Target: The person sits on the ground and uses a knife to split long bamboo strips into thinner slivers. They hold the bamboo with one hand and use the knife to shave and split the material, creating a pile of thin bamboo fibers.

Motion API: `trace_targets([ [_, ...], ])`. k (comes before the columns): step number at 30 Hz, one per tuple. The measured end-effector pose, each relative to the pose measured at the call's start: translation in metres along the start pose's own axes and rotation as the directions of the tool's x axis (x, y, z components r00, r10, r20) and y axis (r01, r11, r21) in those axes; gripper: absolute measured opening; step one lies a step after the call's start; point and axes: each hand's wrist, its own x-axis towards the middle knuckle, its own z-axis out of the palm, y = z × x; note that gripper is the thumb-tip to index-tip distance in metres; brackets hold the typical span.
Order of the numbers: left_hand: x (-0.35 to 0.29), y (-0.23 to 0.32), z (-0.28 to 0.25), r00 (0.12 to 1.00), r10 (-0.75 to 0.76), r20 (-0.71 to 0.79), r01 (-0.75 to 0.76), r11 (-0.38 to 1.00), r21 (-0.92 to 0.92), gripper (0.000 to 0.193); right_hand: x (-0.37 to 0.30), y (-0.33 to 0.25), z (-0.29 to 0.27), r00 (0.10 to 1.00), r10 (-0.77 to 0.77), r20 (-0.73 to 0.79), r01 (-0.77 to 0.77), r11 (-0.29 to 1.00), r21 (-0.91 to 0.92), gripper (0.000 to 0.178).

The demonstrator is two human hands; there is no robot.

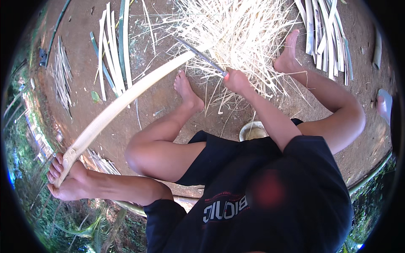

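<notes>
Left hand point(71, 180) grips the near end of a long, pale bamboo strip point(114, 109). Right hand point(238, 82) holds a knife point(204, 58), blade crossing the strip toward its far end; contact unconfirmed. Shavings point(240, 31) heaped by the bare feet point(188, 92). Bowl point(243, 133) beside right forearm point(274, 116).

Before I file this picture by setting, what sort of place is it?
Probably an outdoor work spot: bare earth underfoot, a heap of pale shavings, and green plants around the edge.
</notes>
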Motion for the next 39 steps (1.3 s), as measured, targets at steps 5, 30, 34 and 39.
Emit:
trace_targets([
  [5,0.022,0.005,-0.025,0.999,0.022,-0.043,-0.019,0.997,0.072,0.03,-0.019,-0.03,-0.002,0.998,0.028,0.053,-0.031,0.997,0.068,0.028],
  [30,0.079,-0.014,-0.001,0.929,0.035,-0.369,0.088,0.947,0.31,0.035,0.008,0.123,0.003,0.932,0.233,0.277,-0.34,0.826,0.449,0.017],
  [34,0.048,-0.02,0.015,0.964,0.079,-0.256,0.002,0.954,0.301,0.039,-0.017,0.071,-0.003,0.953,0.244,0.181,-0.297,0.873,0.388,0.021],
  [39,0.035,-0.013,0.012,0.998,-0.039,0.048,0.04,0.999,-0.007,0.031,-0.055,-0.027,-0.025,0.987,0.07,0.146,-0.101,0.971,0.217,0.029],
])
